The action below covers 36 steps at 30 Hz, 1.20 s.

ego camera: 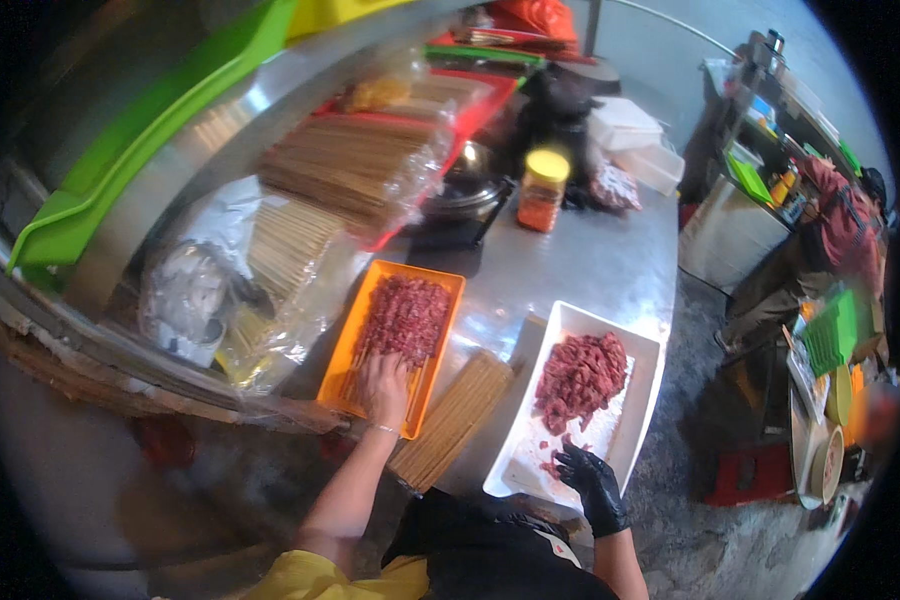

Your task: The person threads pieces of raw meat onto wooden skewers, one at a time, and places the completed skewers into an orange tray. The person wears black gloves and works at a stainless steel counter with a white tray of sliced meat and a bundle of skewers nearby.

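My bare left hand [384,382] reaches into an orange plastic tray [335,375], over the bare ends of bamboo skewers [414,394]. Rows of skewered raw meat [409,315] fill the tray's far part. The fingertips are partly hidden, so whether they pinch a skewer cannot be told. My right hand [591,484], in a black glove, hangs with fingers apart above the near end of a white plastic tub [645,409]. Small meat scraps lie by its fingertips. Farther up the tub sits a heap of cut raw meat [581,379]. Between tray and tub rests a bundle of bamboo skewers [454,420].
Bagged skewers [292,244] and more skewers on a red tray [345,161] lie left on the steel table [495,292]. Behind stand a yellow-lidded jar [544,191], a metal-lidded pot [469,180] and white containers [624,124]. Another person [832,225] is at far right.
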### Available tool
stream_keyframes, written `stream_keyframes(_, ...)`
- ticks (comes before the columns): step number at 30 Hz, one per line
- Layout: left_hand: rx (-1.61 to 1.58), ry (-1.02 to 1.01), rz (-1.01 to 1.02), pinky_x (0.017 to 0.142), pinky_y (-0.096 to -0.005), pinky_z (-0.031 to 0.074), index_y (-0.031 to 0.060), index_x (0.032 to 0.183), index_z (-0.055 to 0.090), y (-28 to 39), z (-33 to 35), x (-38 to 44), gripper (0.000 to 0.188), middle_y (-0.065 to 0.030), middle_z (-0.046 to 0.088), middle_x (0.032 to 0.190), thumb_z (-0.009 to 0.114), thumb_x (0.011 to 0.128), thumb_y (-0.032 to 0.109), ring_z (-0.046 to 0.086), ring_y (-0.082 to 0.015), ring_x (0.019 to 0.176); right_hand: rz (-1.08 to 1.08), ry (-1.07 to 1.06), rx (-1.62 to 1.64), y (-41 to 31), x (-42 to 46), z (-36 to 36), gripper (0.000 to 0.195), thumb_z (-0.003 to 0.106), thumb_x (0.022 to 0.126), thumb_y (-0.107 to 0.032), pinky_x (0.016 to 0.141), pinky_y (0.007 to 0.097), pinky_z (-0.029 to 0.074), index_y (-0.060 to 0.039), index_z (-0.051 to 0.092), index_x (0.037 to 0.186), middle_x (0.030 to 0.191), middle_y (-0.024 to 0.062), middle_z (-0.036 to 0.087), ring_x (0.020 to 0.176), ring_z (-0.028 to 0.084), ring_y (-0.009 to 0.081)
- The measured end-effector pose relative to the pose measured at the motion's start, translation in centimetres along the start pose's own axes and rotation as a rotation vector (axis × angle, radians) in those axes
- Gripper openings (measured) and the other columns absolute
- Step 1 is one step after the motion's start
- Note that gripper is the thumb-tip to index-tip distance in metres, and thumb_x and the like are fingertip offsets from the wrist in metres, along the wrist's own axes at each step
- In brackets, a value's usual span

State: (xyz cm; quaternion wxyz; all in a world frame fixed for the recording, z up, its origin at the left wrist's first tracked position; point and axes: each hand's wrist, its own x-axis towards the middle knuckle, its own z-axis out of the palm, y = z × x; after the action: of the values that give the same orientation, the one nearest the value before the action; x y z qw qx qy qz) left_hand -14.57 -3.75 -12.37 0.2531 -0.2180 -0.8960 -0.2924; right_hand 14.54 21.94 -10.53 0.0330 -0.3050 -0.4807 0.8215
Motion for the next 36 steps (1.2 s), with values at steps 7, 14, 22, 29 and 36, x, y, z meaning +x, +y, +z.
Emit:
stream_keyframes(7,-0.261,-0.617,0.042,0.076,-0.0464,0.049,0.0049,0.091,0.061,12.6,12.9,1.0,0.016,-0.0196,0.062,0.091,0.050,0.092,0.017,0.061,-0.0391,0.086,0.005,-0.095,-0.290,1.2,-0.8,0.2,0.033,0.056,0.094,-0.020,0.085,0.0298,0.048,0.0014,0.062,0.119,0.111,0.0098,0.068,0.095,0.062,0.0173)
stream_keyframes(14,0.132,-0.845,-0.016,0.081,-0.0493,0.050,0.0048,0.089,0.070,12.8,15.4,2.0,0.022,-0.0197,0.069,0.093,0.049,0.086,0.010,0.066,-0.0374,0.093,-0.187,0.305,-1.029,2.0,-2.2,-5.0,0.019,0.064,0.088,-0.024,0.072,0.0357,0.053,-0.0073,0.073,0.092,0.087,0.0169,0.069,0.085,0.069,0.0289)
stream_keyframes(22,-0.412,-0.317,-0.054,0.064,-0.0447,0.049,0.0066,0.091,0.055,18.1,10.2,11.4,0.014,-0.0167,0.066,0.076,0.051,0.095,0.020,0.065,-0.0358,0.073,-0.474,0.366,-1.280,2.4,1.7,-3.9,0.014,0.065,0.083,-0.021,0.069,0.0428,0.051,-0.0093,0.071,0.086,0.082,0.0143,0.067,0.076,0.064,0.0341)
stream_keyframes(29,-1.394,-0.275,-0.093,0.046,-0.0189,0.039,0.0055,0.096,0.049,24.1,-4.0,11.1,0.009,0.0006,0.047,0.063,0.047,0.101,0.013,0.044,-0.0054,0.050,-0.160,0.359,-1.335,1.6,3.9,-2.3,0.014,0.070,0.079,-0.022,0.068,0.0389,0.052,-0.0105,0.073,0.085,0.083,0.0123,0.068,0.074,0.066,0.0283)
stream_keyframes(36,-1.376,-1.013,-0.654,0.047,-0.0176,0.032,0.0027,0.106,0.057,20.0,-5.2,-4.7,0.014,0.0033,0.048,0.070,0.048,0.100,0.011,0.042,-0.0032,0.053,0.286,0.100,0.528,2.4,2.6,-5.2,0.023,0.063,0.089,-0.013,0.081,0.0301,0.053,-0.0007,0.064,0.109,0.105,0.0097,0.067,0.095,0.064,0.0193)
